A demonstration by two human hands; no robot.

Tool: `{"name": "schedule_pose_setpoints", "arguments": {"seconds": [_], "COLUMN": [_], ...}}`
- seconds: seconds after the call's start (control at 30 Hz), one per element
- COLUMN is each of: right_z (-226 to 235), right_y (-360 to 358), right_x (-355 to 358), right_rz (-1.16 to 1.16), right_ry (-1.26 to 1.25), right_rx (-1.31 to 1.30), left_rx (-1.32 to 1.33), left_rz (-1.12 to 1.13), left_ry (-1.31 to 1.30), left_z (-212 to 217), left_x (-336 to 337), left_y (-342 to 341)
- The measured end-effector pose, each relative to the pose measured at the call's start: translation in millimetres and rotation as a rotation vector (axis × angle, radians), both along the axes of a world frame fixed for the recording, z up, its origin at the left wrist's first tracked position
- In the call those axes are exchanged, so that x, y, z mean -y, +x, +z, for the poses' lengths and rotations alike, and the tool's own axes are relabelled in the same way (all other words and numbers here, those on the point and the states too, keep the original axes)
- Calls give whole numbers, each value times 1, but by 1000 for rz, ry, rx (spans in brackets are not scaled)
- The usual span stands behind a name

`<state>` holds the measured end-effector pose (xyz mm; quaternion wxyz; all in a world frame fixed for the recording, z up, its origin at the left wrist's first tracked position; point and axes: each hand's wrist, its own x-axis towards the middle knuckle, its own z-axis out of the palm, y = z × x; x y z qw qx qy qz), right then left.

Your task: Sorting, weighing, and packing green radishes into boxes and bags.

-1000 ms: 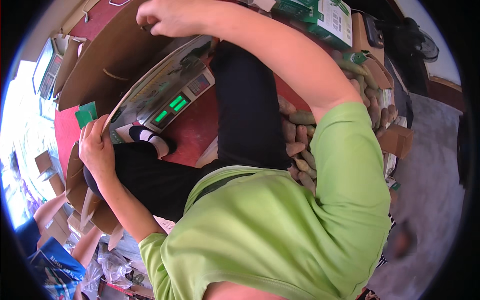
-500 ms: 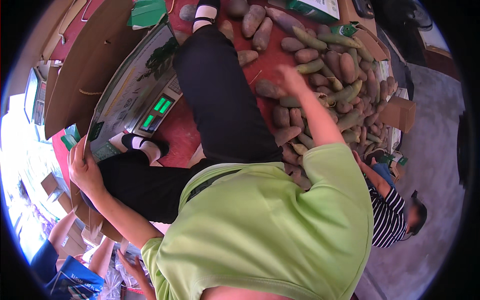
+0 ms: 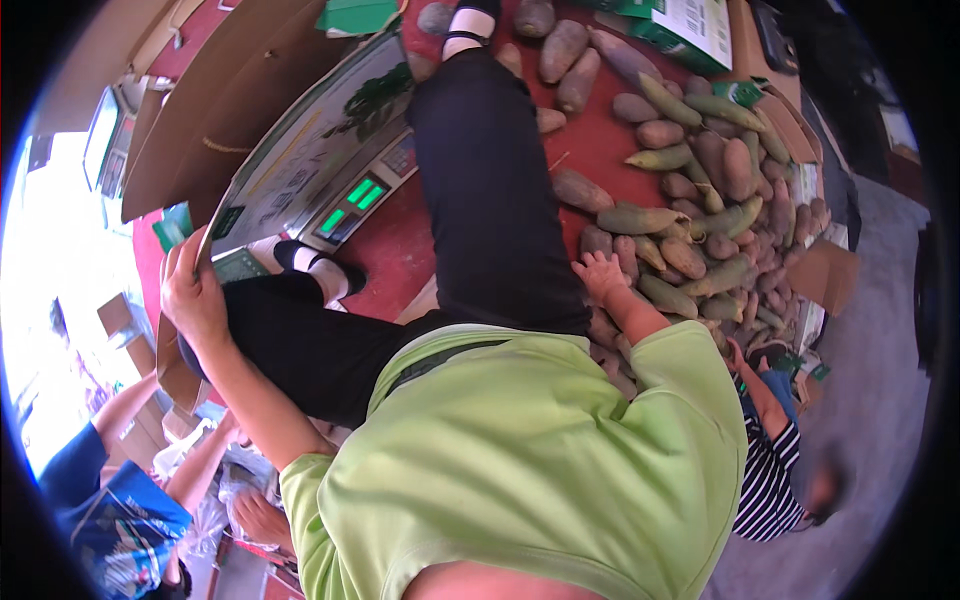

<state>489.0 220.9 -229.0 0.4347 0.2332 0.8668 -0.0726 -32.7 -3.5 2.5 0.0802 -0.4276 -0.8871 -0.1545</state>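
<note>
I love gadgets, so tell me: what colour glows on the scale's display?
Bright green on the display, showing best in the head view.

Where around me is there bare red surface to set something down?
One red patch lies between the scale, the left foot and the right leg; another between that leg and the tuber heap, with loose tubers around it. It's crowded at the right hand, by the heap's edge, and at left, where the left hand grips the carton.
</note>
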Motion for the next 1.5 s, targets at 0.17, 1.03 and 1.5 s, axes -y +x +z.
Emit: {"name": "schedule_pose_setpoints", "arguments": {"seconds": [0.17,1.03,1.5], "right_z": [2,145,323], "right_y": [-21,-164,-472], "right_x": [2,-152,-48], "right_rz": [215,-541,368], "right_ry": [-102,105,-383], "right_rx": [153,-1257,-1490], "left_rx": [-8,-14,-33], "left_rz": [26,61,13], "left_ry": [20,18,-11], "left_z": [7,16,17], "left_x": [3,2,2], "left_y": [5,9,9]}}
